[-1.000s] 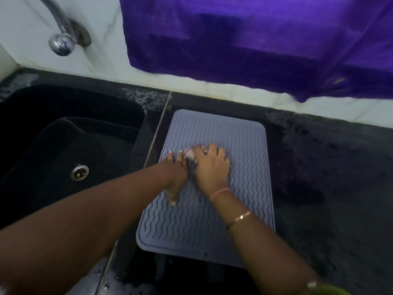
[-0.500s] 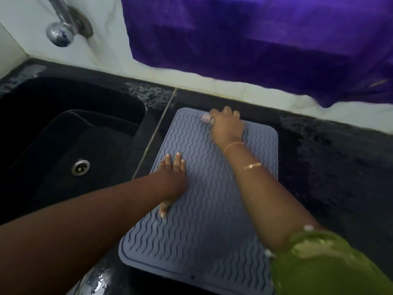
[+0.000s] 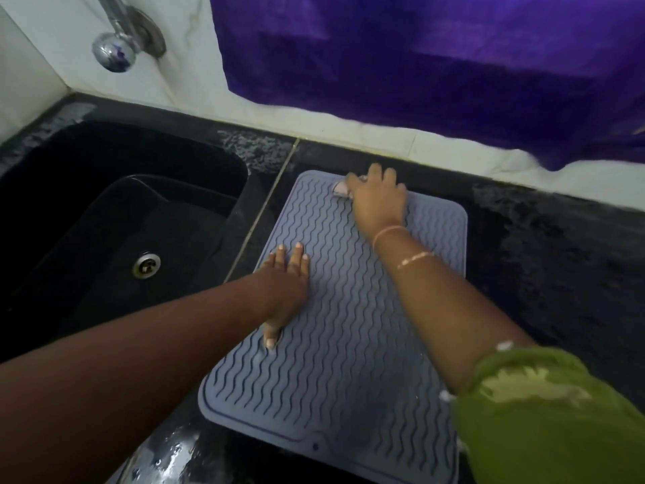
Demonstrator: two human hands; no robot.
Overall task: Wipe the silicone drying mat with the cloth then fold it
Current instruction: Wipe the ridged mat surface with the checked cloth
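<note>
At the far edge of the mat (image 3: 349, 344), flat on the dark surface (image 3: 541, 274) beside the sink (image 3: 104, 211), the right hand (image 3: 378, 200) presses the bunched cloth (image 3: 341, 189) mid-wipe while the left hand (image 3: 286, 288) lies spread, pinning it; next, likely a stroke back.

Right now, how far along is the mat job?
Wiping is underway: the right hand presses the cloth at the far edge of the silicone drying mat, while the left hand pins it flat. How much is wiped is unclear. Folding remains; the mat lies unfolded.
</note>
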